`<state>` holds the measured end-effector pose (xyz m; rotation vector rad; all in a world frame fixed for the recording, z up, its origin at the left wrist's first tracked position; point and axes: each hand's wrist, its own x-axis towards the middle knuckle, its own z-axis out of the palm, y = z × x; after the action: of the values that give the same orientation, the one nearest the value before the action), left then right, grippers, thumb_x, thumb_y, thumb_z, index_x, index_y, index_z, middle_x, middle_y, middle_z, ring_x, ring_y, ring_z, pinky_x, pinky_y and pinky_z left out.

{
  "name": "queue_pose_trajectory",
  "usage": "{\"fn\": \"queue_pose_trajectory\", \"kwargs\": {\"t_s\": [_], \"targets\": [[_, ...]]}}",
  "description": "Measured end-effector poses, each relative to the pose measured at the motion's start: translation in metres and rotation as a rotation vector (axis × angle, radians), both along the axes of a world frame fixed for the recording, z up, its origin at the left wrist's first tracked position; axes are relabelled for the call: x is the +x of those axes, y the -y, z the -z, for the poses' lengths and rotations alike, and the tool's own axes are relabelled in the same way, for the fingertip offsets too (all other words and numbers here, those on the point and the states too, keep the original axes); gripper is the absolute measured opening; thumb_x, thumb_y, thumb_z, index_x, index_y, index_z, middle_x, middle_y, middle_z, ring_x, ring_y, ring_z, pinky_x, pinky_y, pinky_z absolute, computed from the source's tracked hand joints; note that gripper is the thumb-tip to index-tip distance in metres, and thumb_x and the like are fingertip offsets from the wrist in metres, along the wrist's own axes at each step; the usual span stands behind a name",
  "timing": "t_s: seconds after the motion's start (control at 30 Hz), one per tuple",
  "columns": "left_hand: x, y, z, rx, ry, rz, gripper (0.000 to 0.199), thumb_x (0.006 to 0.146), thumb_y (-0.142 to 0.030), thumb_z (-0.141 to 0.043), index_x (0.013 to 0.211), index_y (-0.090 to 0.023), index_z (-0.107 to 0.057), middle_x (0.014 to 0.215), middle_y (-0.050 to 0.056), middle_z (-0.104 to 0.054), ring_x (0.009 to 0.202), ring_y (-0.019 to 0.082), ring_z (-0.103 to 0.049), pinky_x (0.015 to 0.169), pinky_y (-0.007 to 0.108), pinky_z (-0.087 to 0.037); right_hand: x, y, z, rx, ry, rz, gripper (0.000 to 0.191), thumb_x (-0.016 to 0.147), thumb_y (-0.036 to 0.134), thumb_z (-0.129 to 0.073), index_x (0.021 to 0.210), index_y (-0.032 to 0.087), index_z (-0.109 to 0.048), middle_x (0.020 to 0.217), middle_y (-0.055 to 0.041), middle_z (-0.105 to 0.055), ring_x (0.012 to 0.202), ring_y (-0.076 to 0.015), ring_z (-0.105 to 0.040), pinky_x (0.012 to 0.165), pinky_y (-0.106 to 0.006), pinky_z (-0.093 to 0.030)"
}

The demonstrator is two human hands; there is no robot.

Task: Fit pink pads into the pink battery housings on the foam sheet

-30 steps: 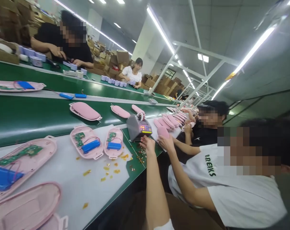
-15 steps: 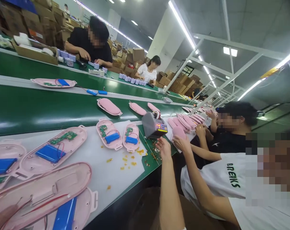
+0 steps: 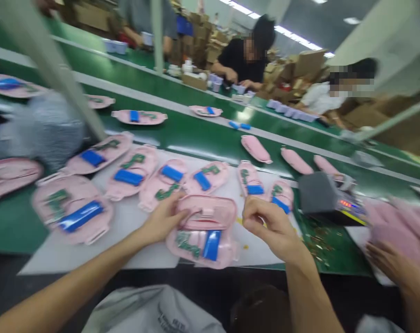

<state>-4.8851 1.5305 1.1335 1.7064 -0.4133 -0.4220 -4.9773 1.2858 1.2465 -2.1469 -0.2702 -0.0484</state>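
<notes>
My left hand [image 3: 164, 218] grips the left edge of a pink plastic shell half [image 3: 228, 212], its hollow inside facing up, with a thin wire across it. This half overlaps another pink shell [image 3: 232, 252], which holds a blue battery pack [image 3: 212, 245] and a green circuit board [image 3: 187, 244]. Just right of the shell half, my right hand [image 3: 270, 224] is raised with thumb and fingers curled together. Whatever its fingertips hold, if anything, is too blurred to name.
More pink shells with batteries and boards [image 3: 128, 178] lie behind on white sheeting [image 3: 140, 254]. A grey tape dispenser [image 3: 316, 192] stands to the right, near small scraps [image 3: 319, 247]. A co-worker's hand [image 3: 390, 261] touches pink shells at far right. A slanting post [image 3: 62, 69] rises at left.
The view has swung left and down. My right hand has come back from the dispenser to beside the shell half, its fingers now curled. My left hand still holds the shell half.
</notes>
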Motion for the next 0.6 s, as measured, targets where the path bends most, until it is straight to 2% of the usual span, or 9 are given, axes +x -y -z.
{"fn": "queue_pose_trajectory", "kwargs": {"t_s": [0.1,0.2,0.4,0.6], "targets": [[0.000,0.004,0.002,-0.145,-0.077,0.066,0.035,0.079,-0.036,-0.064,0.108,-0.016,-0.063,0.104,0.009,-0.068,0.096,0.026,-0.064,0.082,0.035,-0.053,0.039,-0.042,-0.001,-0.270,-0.106,-0.183,0.021,0.097,0.032,-0.054,0.082,0.020,-0.061,0.077,0.0004,-0.052,0.069,-0.0112,-0.047,0.064,-0.024,-0.035],[-0.002,0.002,-0.002,-0.157,-0.127,0.083,0.028,0.083,-0.032,-0.062,0.107,-0.017,-0.062,0.098,0.006,-0.067,0.085,0.022,-0.065,0.073,0.032,-0.052,0.061,-0.060,0.005,-0.494,-0.177,-0.262,0.022,0.100,0.031,-0.049,0.086,0.020,-0.063,0.083,-0.0004,-0.051,0.070,-0.0110,-0.049,0.065,-0.024,-0.037],[-0.004,-0.003,-0.001,-0.143,0.009,0.109,0.019,0.086,-0.026,-0.058,0.102,-0.016,-0.063,0.093,0.004,-0.067,0.088,0.022,-0.063,0.078,0.032,-0.048,0.064,-0.072,0.016,-0.772,-0.135,-0.312,0.019,0.098,0.024,-0.048,0.089,0.020,-0.064,0.081,-0.0007,-0.047,0.066,-0.0104,-0.047,0.060,-0.022,-0.036],[-0.004,-0.001,0.004,-0.122,0.020,0.096,0.021,0.085,-0.020,-0.058,0.106,-0.017,-0.061,0.098,0.004,-0.068,0.094,0.023,-0.064,0.080,0.033,-0.048,0.065,-0.079,0.024,-1.045,-0.019,-0.231,0.023,0.097,0.027,-0.050,0.080,0.018,-0.062,0.078,-0.0020,-0.050,0.066,-0.0118,-0.049,0.051,-0.024,-0.023]]}}
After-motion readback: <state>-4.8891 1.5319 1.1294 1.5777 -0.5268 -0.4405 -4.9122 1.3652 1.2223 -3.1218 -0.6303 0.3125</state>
